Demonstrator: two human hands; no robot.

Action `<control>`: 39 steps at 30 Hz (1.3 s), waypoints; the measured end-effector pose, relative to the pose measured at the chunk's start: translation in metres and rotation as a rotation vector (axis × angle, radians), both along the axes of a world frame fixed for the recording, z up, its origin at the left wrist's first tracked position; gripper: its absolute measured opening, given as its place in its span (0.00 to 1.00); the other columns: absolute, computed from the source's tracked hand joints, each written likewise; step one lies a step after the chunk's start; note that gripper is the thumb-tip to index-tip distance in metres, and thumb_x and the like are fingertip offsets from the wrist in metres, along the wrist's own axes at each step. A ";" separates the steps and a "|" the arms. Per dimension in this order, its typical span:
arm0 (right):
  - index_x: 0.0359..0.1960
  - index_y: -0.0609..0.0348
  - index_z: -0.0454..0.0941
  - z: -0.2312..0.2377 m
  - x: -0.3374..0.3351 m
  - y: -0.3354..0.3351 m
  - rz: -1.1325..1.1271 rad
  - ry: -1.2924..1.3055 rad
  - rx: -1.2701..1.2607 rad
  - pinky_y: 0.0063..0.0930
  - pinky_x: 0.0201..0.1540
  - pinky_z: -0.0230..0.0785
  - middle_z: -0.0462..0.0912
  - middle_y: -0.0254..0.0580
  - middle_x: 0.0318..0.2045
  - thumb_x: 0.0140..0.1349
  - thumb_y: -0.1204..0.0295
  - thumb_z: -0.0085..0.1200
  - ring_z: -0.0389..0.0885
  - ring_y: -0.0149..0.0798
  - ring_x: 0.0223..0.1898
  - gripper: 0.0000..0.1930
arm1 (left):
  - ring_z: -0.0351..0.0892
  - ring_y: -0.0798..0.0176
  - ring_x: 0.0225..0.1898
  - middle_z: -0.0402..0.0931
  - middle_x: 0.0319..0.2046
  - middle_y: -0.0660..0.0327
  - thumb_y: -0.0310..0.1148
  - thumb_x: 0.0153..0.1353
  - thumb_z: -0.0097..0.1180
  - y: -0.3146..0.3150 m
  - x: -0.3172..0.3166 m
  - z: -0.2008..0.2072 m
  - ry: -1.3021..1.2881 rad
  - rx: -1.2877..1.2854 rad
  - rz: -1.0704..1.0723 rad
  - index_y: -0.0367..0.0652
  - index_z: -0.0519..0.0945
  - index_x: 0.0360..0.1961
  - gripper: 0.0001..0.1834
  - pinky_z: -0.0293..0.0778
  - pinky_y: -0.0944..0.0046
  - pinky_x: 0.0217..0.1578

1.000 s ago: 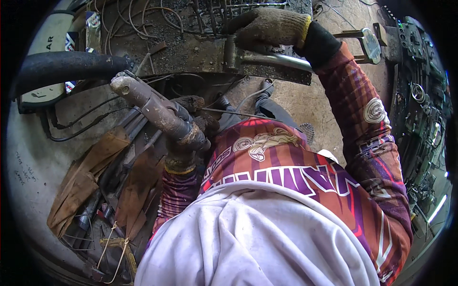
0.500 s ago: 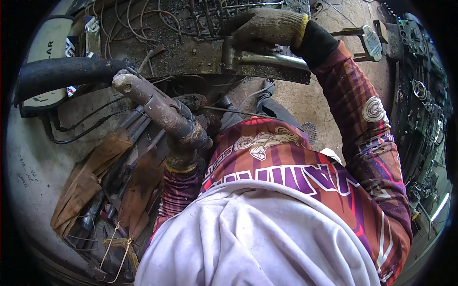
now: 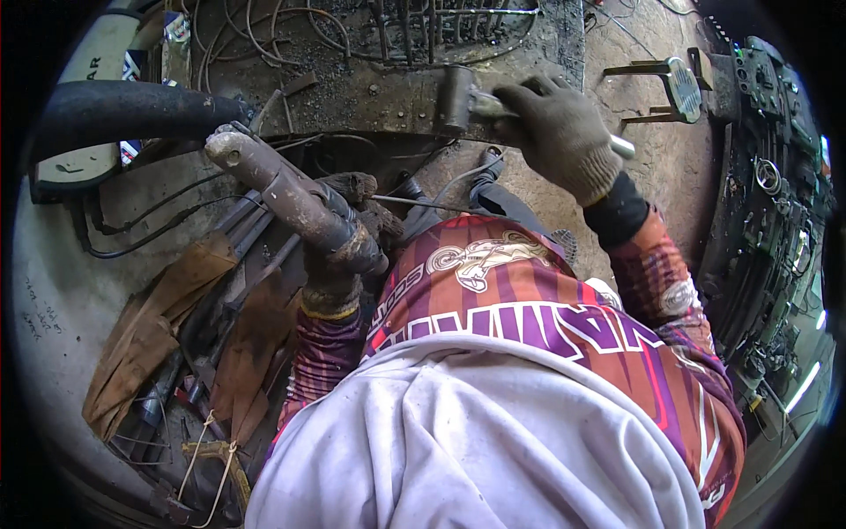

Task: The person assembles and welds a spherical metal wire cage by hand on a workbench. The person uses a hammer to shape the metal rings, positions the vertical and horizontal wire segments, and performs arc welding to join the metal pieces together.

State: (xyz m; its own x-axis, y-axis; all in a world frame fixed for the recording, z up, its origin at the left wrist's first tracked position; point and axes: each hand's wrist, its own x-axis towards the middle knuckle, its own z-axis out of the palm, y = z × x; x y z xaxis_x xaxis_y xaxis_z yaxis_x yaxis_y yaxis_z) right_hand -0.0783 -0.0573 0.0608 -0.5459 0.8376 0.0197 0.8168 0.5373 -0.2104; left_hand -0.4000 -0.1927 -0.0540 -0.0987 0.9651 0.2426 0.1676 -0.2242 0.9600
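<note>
My gloved right hand (image 3: pixel 560 132) is closed round the metal handle of a hammer (image 3: pixel 455 99), whose dark head is at the near edge of a grimy steel bench (image 3: pixel 388 110). The handle's shiny end sticks out past my hand. Below and to the left, my gloved left hand (image 3: pixel 339 278) is closed round a thick, rusty cylindrical metal part (image 3: pixel 286 189), which slants up to the left. A hole shows near its far end, close to a thick black hose-like tube (image 3: pixel 132 123). Part of the left hand is hidden by the part it holds.
Upright rods (image 3: pixel 405 31) and loose cables (image 3: pixel 256 35) lie at the back of the bench. A small metal stool (image 3: pixel 680 88) stands to the right, near a cluttered rack (image 3: pixel 771 176). Brown cloths (image 3: pixel 159 335) and pipes are at the lower left.
My right hand has come down from over the bench and now grips the hammer's handle; the hammer has shifted slightly right. My left hand and the rusty part have barely moved.
</note>
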 end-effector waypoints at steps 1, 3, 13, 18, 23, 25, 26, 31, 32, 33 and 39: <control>0.53 0.51 0.79 0.003 0.005 -0.009 -0.108 0.100 -0.037 0.44 0.44 0.76 0.81 0.47 0.44 0.61 0.59 0.64 0.82 0.53 0.45 0.20 | 0.73 0.62 0.34 0.71 0.38 0.62 0.42 0.71 0.55 -0.001 0.000 0.005 0.158 0.099 0.008 0.42 0.71 0.50 0.17 0.75 0.60 0.38; 0.50 0.55 0.80 0.000 0.017 -0.022 -0.320 0.299 -0.012 0.45 0.41 0.76 0.82 0.52 0.40 0.65 0.61 0.61 0.83 0.54 0.40 0.16 | 0.73 0.62 0.33 0.71 0.37 0.62 0.42 0.72 0.54 0.001 0.001 0.010 0.471 0.307 0.028 0.42 0.71 0.50 0.15 0.75 0.61 0.37; 0.45 0.62 0.81 -0.026 0.040 0.078 -0.723 -0.018 0.090 0.49 0.47 0.77 0.85 0.58 0.40 0.61 0.49 0.60 0.84 0.60 0.44 0.25 | 0.75 0.62 0.33 0.72 0.35 0.62 0.44 0.75 0.49 0.010 -0.001 0.003 -0.865 -0.170 -0.387 0.43 0.71 0.48 0.15 0.76 0.57 0.37; 0.50 0.53 0.82 -0.003 -0.002 0.025 -0.539 0.178 0.439 0.46 0.45 0.78 0.84 0.48 0.42 0.56 0.54 0.68 0.85 0.53 0.41 0.24 | 0.78 0.61 0.41 0.75 0.45 0.55 0.24 0.39 0.76 0.002 0.004 0.003 -1.220 -0.457 -0.286 0.28 0.70 0.54 0.39 0.79 0.58 0.47; 0.45 0.49 0.86 -0.014 -0.042 0.028 -0.253 0.221 0.294 0.43 0.42 0.78 0.85 0.43 0.37 0.58 0.50 0.67 0.86 0.48 0.39 0.21 | 0.73 0.62 0.27 0.73 0.30 0.63 0.45 0.74 0.48 0.009 0.007 0.025 -0.353 -0.199 -0.237 0.42 0.72 0.49 0.16 0.74 0.59 0.31; 0.43 0.49 0.87 -0.016 -0.054 0.041 -0.233 0.151 0.245 0.43 0.41 0.78 0.85 0.44 0.35 0.58 0.49 0.66 0.86 0.49 0.39 0.20 | 0.73 0.63 0.28 0.73 0.31 0.63 0.44 0.74 0.49 0.004 0.003 0.010 -0.757 -0.380 -0.285 0.41 0.72 0.50 0.16 0.74 0.60 0.32; 0.41 0.49 0.87 -0.018 -0.056 0.049 -0.216 0.078 0.193 0.42 0.41 0.78 0.86 0.44 0.33 0.58 0.48 0.65 0.86 0.50 0.39 0.20 | 0.73 0.63 0.27 0.72 0.29 0.63 0.43 0.74 0.49 0.003 0.001 0.003 -0.738 -0.367 -0.214 0.41 0.73 0.51 0.17 0.74 0.61 0.30; 0.35 0.46 0.88 -0.026 -0.055 0.058 -0.156 0.060 0.151 0.43 0.37 0.79 0.87 0.44 0.28 0.59 0.48 0.63 0.87 0.50 0.32 0.17 | 0.73 0.62 0.25 0.72 0.28 0.62 0.42 0.73 0.51 0.001 -0.002 -0.004 -0.578 -0.307 -0.070 0.40 0.73 0.52 0.17 0.74 0.60 0.28; 0.35 0.46 0.88 -0.027 -0.055 0.058 -0.128 0.070 0.192 0.44 0.36 0.79 0.87 0.43 0.27 0.59 0.48 0.63 0.87 0.50 0.31 0.17 | 0.72 0.62 0.25 0.72 0.28 0.62 0.42 0.73 0.51 0.000 -0.001 -0.002 -0.529 -0.287 -0.064 0.40 0.73 0.52 0.17 0.74 0.60 0.28; 0.34 0.46 0.88 -0.028 -0.054 0.058 -0.100 0.080 0.234 0.44 0.35 0.79 0.86 0.42 0.26 0.59 0.48 0.63 0.87 0.50 0.30 0.17 | 0.72 0.62 0.25 0.72 0.28 0.62 0.42 0.72 0.51 -0.002 -0.001 -0.001 -0.482 -0.271 -0.056 0.40 0.73 0.52 0.16 0.74 0.60 0.28; 0.34 0.46 0.88 -0.027 -0.053 0.055 -0.083 0.132 0.250 0.44 0.35 0.79 0.86 0.43 0.27 0.59 0.48 0.63 0.87 0.50 0.32 0.16 | 0.72 0.62 0.25 0.72 0.28 0.62 0.40 0.71 0.53 -0.004 0.001 0.003 -0.255 -0.175 -0.030 0.40 0.73 0.51 0.16 0.74 0.59 0.27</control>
